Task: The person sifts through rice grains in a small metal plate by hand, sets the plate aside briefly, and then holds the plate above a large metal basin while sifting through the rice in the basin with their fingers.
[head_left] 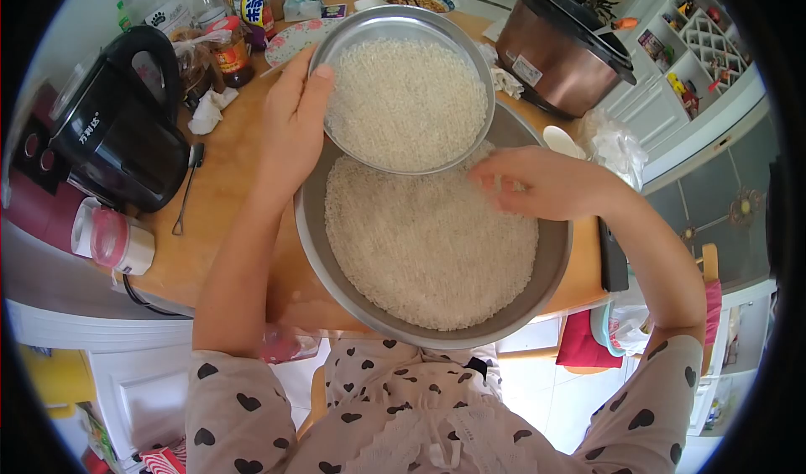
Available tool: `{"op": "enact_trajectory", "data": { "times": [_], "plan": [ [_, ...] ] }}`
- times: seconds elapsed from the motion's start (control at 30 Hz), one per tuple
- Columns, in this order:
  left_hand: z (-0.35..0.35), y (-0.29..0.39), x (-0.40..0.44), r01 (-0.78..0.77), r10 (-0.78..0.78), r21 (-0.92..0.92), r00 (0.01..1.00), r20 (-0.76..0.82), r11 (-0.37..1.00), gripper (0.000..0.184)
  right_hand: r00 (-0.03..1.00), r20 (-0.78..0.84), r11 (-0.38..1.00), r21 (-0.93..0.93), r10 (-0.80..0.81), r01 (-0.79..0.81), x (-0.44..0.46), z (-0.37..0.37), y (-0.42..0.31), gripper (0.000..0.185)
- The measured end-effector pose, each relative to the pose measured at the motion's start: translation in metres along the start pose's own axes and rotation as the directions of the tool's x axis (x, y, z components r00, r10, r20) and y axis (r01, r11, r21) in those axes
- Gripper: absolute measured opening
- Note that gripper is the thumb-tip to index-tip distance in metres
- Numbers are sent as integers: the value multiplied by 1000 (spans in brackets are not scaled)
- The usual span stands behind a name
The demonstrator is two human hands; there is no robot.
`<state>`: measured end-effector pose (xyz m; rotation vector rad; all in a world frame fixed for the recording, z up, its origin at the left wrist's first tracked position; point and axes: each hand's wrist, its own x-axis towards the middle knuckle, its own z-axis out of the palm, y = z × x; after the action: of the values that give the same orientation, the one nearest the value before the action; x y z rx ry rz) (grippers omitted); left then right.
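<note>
My left hand (300,109) grips the left rim of a round metal plate (489,96), thumb on top. A layer of white rice (403,104) covers the plate. The plate is held over the far part of a large metal basin (315,256), which contains a wide heap of rice (428,264). Over the basin's right side is my right hand (546,182), close to the rice and right of the plate's lower edge. Its fingers are loosely bent and a little apart, slightly blurred, and I see nothing held in them.
On the wooden table (222,214), a black electric kettle (122,138) and a long-handled utensil (188,188) are at left. Jars and a purple snack bag (245,4) stand behind. A brown rice cooker (554,50), a white spoon (564,141) and a plastic bag (613,146) are at right.
</note>
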<state>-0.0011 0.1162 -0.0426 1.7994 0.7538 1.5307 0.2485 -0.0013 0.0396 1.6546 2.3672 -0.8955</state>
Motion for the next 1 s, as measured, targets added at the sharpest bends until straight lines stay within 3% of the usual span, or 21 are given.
{"op": "enact_trajectory", "data": {
  "times": [0.13, 0.23, 0.43, 0.53, 0.63, 0.93, 1.0],
  "plan": [
    [1, 4, 1, -10, 10, -2, 1000, -17, 1000, 37, 943, -253, 975, -12, -218, 222, 24, 42, 16, 39],
    [0, 8, 1, 1, -1, 9, 1000, 2, 1000, 37, 960, -200, 979, 13, -197, 204, 24, 55, -6, 39],
    [1, 1, 1, 41, -41, -47, 999, 8, 998, 37, 924, 94, 916, 206, -370, 346, -3, 34, -20, 33],
    [1, 2, 1, 42, -42, -45, 999, 4, 998, 37, 965, -85, 960, 114, -247, 255, -12, 27, -3, 23],
    [0, -1, 1, 24, -23, -50, 1000, 13, 998, 38, 997, -70, 1000, -3, -10, 10, -19, 22, -1, 19],
    [0, 0, 2, 35, -34, -52, 999, 25, 998, 37, 991, 54, 982, 138, 125, -132, -12, 44, -30, 42],
    [0, 3, 0, 52, -51, -47, 998, 23, 998, 37, 999, -5, 987, 153, 51, -50, -9, 53, -35, 47]
  ]
}}
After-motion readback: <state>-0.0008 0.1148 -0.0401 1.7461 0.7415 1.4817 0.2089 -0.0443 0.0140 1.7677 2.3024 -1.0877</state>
